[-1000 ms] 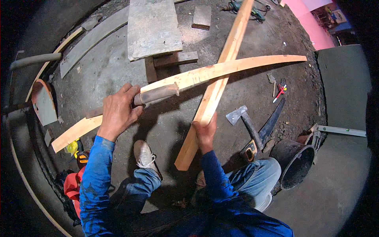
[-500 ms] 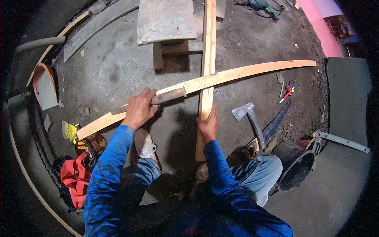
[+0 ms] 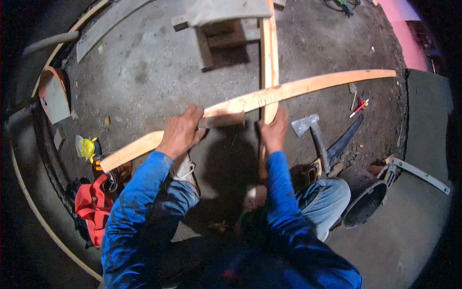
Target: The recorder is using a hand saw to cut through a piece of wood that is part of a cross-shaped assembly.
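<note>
A person in blue sleeves is crouching over a concrete floor (image 3: pixel 144 72), working two pieces of timber. The left hand (image 3: pixel 180 132) is gripping a long curved wooden strip (image 3: pixel 298 88), fingers (image 3: pixel 191 115) wrapped over its upper edge together with a short wooden block (image 3: pixel 224 120) lying against it. The strip is running from lower left to upper right across the scene. The right hand (image 3: pixel 275 130) is clasping a straight wooden plank (image 3: pixel 269 53), fingers closed around it just below the point where it is crossing the strip; the plank is standing nearly vertical in the view, its far end reaching beside a wooden stool (image 3: pixel 221 19). A hatchet (image 3: pixel 310 130) and a hand saw (image 3: pixel 344 142) are lying on the floor just right of the right hand, a red pencil (image 3: pixel 359 108) beyond them. A black bucket (image 3: pixel 363 207) is sitting near the right knee, and a yellow tape measure (image 3: pixel 86 147) is resting at left.
</note>
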The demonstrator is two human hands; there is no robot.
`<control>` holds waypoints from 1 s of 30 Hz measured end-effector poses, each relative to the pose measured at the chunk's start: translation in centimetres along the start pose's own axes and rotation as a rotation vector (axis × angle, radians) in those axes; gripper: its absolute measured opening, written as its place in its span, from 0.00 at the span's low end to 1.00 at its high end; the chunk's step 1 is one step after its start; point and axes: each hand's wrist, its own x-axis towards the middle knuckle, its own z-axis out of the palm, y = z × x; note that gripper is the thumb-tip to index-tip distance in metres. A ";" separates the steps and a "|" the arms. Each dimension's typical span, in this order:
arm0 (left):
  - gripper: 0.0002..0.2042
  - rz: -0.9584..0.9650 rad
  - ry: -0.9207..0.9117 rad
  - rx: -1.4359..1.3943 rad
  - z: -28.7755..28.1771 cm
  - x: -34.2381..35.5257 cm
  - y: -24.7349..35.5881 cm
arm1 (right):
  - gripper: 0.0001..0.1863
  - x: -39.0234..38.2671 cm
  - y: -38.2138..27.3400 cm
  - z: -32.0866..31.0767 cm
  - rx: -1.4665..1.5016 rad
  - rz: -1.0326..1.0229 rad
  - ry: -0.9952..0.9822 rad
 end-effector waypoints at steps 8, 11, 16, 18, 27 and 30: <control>0.22 0.021 0.100 -0.007 -1.4 0.5 -0.3 | 0.41 5.8 3.7 -2.9 -0.033 -0.098 -0.008; 0.21 0.025 0.100 -0.009 -1.9 0.5 -0.1 | 0.41 6.7 5.3 -4.0 -0.097 -0.149 0.047; 0.23 0.001 0.078 -0.020 -1.6 0.5 -0.1 | 0.38 8.2 6.1 -5.4 -0.104 -0.044 0.042; 0.23 0.003 0.096 -0.033 -1.4 0.7 -0.2 | 0.36 7.7 5.1 -4.5 -0.133 -0.040 0.028; 0.27 -0.071 0.083 -0.003 -1.9 1.5 -0.9 | 0.44 1.0 -5.3 7.7 0.760 0.089 -0.037; 0.27 -0.032 0.120 -0.018 -2.4 2.3 -1.7 | 0.37 -1.1 -6.8 9.0 0.343 -0.232 0.081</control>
